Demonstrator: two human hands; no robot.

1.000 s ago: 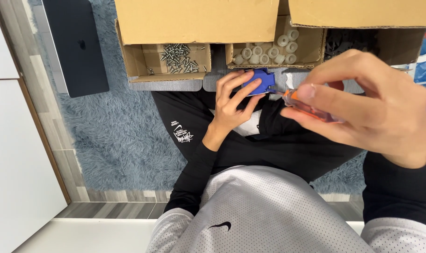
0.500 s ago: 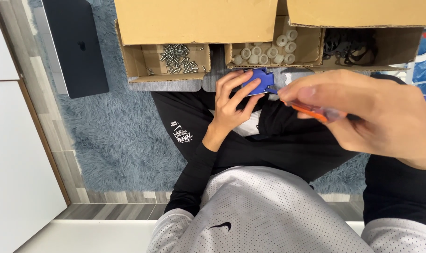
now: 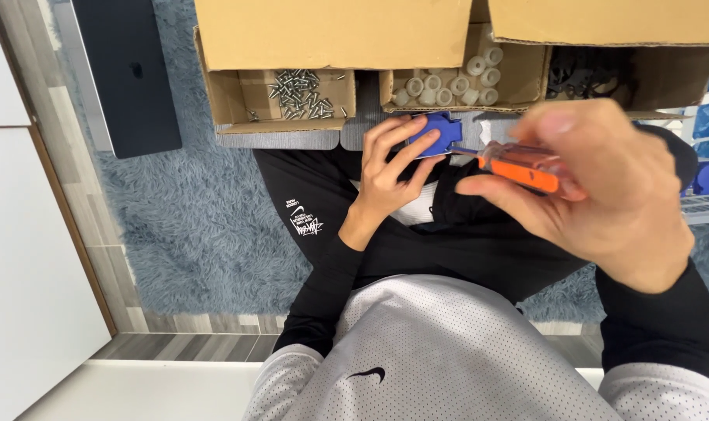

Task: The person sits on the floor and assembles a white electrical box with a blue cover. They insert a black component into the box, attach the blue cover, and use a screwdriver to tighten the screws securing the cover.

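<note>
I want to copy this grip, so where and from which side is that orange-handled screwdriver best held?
Grip the screwdriver by its thick orange handle, coming from the right end, as the right hand does: its thin shaft points left at the blue part in the left hand.

Screws box (image 3: 249, 97) lies left of spacers box (image 3: 526, 82), laptop (image 3: 128, 74) farther left.

Shaggy rug (image 3: 191, 226), matt cardboard boxes (image 3: 331, 31), shiny metal screws (image 3: 298, 92)
</note>
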